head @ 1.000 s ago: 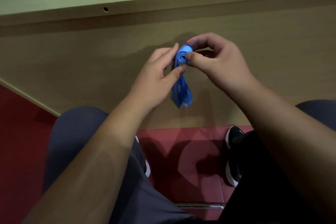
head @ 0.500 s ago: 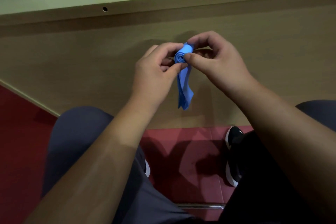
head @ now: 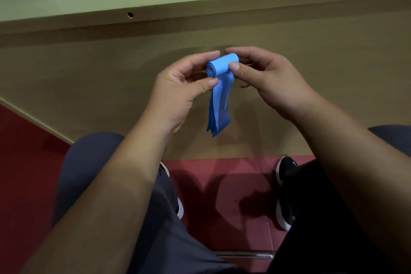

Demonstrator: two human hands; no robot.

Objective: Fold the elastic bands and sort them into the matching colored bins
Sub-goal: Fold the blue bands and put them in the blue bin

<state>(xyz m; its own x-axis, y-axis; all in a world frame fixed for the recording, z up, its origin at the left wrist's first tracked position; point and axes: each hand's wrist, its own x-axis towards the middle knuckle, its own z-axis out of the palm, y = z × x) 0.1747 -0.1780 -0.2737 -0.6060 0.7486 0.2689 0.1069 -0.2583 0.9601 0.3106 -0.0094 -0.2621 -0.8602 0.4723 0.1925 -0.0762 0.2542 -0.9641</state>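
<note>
Both left hand (head: pixel 175 93) and right hand (head: pixel 274 83) pinch blue band (head: pixel 219 98); fingers (head: pixel 200 58) partly hidden.

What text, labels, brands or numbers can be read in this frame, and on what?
No readable text anywhere.
The blue elastic band, pinched by the left hand and right hand, is plain.
The black shoe has a small white mark, too small to read.
The wooden desk panel has no print.
</note>
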